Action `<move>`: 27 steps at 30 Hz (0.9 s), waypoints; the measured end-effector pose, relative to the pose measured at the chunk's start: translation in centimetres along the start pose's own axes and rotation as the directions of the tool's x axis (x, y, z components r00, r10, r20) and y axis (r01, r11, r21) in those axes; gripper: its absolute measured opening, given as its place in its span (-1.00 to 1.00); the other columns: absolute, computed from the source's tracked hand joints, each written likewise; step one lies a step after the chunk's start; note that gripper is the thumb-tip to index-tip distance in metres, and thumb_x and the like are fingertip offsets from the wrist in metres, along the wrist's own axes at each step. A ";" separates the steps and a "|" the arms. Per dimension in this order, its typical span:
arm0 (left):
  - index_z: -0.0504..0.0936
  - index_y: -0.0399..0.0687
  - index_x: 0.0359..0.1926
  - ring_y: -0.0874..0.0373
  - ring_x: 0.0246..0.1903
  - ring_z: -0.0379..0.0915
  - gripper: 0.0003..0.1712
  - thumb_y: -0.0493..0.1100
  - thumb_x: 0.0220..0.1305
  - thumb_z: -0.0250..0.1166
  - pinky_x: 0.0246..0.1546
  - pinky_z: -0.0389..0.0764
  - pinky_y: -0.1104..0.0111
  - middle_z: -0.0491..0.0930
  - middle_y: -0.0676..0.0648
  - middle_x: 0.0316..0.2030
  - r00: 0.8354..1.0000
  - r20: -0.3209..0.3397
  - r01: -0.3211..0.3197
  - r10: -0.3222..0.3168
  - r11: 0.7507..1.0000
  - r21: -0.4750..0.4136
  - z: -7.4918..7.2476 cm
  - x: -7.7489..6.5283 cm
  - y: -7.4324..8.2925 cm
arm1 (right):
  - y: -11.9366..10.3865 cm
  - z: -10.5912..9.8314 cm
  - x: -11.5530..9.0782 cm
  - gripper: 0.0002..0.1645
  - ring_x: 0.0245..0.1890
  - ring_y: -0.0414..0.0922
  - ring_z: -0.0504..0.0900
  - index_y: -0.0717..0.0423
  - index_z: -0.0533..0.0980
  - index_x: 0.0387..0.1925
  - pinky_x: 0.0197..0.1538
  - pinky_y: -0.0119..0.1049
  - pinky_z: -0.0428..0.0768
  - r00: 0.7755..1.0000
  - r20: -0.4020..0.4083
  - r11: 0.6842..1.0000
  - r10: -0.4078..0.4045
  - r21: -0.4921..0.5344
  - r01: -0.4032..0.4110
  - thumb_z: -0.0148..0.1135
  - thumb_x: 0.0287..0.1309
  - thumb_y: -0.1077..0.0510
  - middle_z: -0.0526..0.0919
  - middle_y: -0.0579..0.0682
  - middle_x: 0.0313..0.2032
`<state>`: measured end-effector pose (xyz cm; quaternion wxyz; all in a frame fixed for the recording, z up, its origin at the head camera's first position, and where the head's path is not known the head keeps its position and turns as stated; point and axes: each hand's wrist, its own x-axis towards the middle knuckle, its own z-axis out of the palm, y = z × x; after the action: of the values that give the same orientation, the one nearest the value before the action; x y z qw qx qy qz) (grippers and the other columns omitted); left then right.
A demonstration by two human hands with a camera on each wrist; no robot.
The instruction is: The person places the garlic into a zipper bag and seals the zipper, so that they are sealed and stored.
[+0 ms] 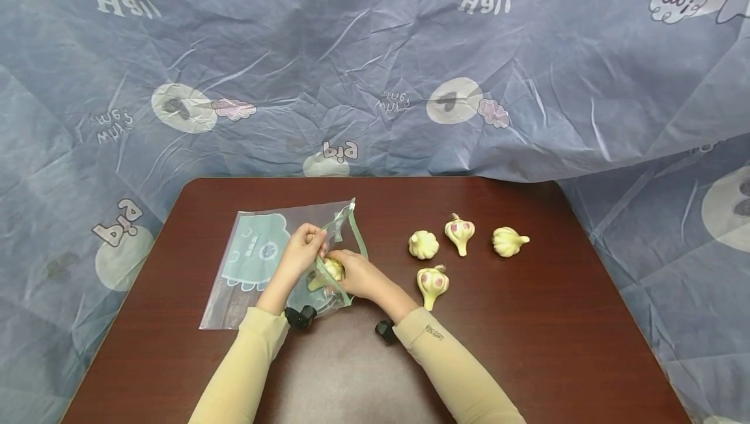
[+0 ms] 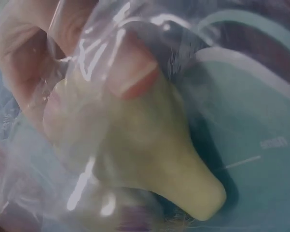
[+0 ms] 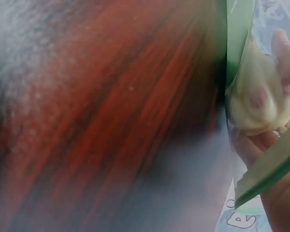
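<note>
The left hand has its fingers curled and pinches the edge of a clear plastic bag, which lies toward the left edge of the table. The bag's mouth gapes toward the right edge. The right hand reaches into the mouth, with its thumb and fingers bent round a garlic. That garlic is inside the bag, just past the green rim. Through the plastic, a pale lump with a purple patch shows under it, and it looks like one more garlic in the bag. Four others sit on the table to the right of the bag. The far garlic is closest to the far edge, the round garlic is just beside it, the plain garlic is closest to the right edge, and the near garlic is closest to the near edge. The step in hand seems to be putting a garlic in the bag. The next move calls for the right fingers to let go deep enough inside, while the left ones keep the mouth wide.
</note>
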<state>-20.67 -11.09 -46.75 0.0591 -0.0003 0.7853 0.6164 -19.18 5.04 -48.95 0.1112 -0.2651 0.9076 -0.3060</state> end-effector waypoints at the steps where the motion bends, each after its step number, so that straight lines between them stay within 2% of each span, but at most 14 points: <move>1: 0.41 -0.26 -0.22 0.28 -0.64 0.39 -0.82 -0.19 0.48 0.10 -0.49 0.43 0.49 0.47 0.08 -0.62 1.000 0.002 0.000 0.000 1.000 0.000 0.0 0.0 0.0 | 0.0 0.0 0.0 -0.14 0.03 -0.05 0.59 0.10 0.41 0.27 0.09 -0.16 0.57 1.000 0.001 1.000 0.007 0.003 -0.007 0.57 -0.06 -0.02 0.59 0.09 0.07; 5: 0.42 -0.25 -0.22 0.27 -0.64 0.39 -0.83 -0.20 0.48 0.10 -0.51 0.41 0.50 0.48 0.03 -0.61 1.000 0.001 0.004 -0.004 1.000 0.004 0.0 0.0 -0.1 | 0.2 -0.2 -0.3 -0.06 0.12 -0.03 0.56 0.09 0.37 0.32 0.15 -0.14 0.54 1.000 -0.018 1.000 0.008 0.002 -0.008 0.58 -0.08 -0.04 0.56 0.08 0.15; 8: 0.42 -0.24 -0.23 0.27 -0.64 0.39 -0.83 -0.20 0.48 0.10 -0.52 0.38 0.50 0.51 0.00 -0.59 1.000 -0.008 0.000 0.000 1.000 0.020 -0.1 0.1 0.0 | 0.2 -0.8 -0.7 -0.08 0.17 -0.01 0.55 0.09 0.35 0.35 0.19 -0.13 0.53 0.999 -0.033 1.000 -0.001 0.025 0.002 0.55 -0.03 0.01 0.53 0.07 0.21; 12: 0.42 -0.25 -0.23 0.24 -0.64 0.41 -0.84 -0.21 0.47 0.11 -0.51 0.39 0.49 0.53 -0.06 -0.57 1.000 -0.017 -0.003 0.004 1.000 0.026 -0.2 0.0 0.1 | 0.2 -2.1 -1.8 -0.17 0.15 0.06 0.58 0.09 0.36 0.35 0.15 -0.11 0.57 0.998 -0.062 0.994 0.020 0.107 -0.014 0.50 0.05 0.08 0.51 0.08 0.23; 15: 0.42 -0.25 -0.23 0.22 -0.64 0.41 -0.84 -0.21 0.47 0.11 -0.50 0.42 0.48 0.53 -0.11 -0.56 1.000 -0.021 0.003 -0.003 1.000 0.016 -0.3 0.1 0.2 | 0.4 -3.1 -3.0 -0.20 0.14 0.12 0.59 0.09 0.39 0.33 0.14 -0.06 0.59 0.992 -0.113 0.981 0.059 0.189 -0.037 0.49 0.06 0.08 0.51 0.09 0.23; 19: 0.42 -0.25 -0.24 0.27 -0.66 0.40 -0.83 -0.20 0.47 0.11 -0.51 0.43 0.49 0.52 -0.10 -0.57 1.000 -0.028 0.005 -0.005 1.000 0.011 -0.4 0.1 0.1 | 0.8 -4.0 -4.8 -0.27 0.15 0.15 0.60 0.08 0.46 0.26 0.17 -0.01 0.57 0.976 -0.195 0.964 0.095 0.262 -0.041 0.50 0.04 0.08 0.55 0.09 0.18; 23: 0.41 -0.24 -0.25 0.29 -0.68 0.38 -0.83 -0.20 0.46 0.12 -0.52 0.42 0.49 0.50 -0.02 -0.61 0.999 -0.035 0.005 -0.004 1.000 0.007 -0.4 0.1 0.0 | 1.4 -4.9 -6.7 -0.32 0.17 0.09 0.58 0.05 0.51 0.21 0.19 0.00 0.55 0.955 -0.273 0.969 0.118 0.243 -0.050 0.52 0.02 0.06 0.60 0.03 0.15; 27: 0.41 -0.26 -0.24 0.29 -0.67 0.38 -0.83 -0.20 0.46 0.12 -0.52 0.43 0.49 0.50 -0.03 -0.61 1.000 -0.029 0.009 -0.009 1.000 -0.006 -0.4 0.0 -0.1 | 2.3 -5.9 -8.8 -0.33 0.19 0.02 0.57 -0.03 0.53 0.18 0.19 0.02 0.53 0.928 -0.335 0.968 0.162 0.237 -0.083 0.53 0.00 0.03 0.61 -0.04 0.15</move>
<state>-20.72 -11.46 -46.72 0.0503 -0.0130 0.7843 0.6182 -14.92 14.35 -45.34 -0.0052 -0.1349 0.8883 -0.4389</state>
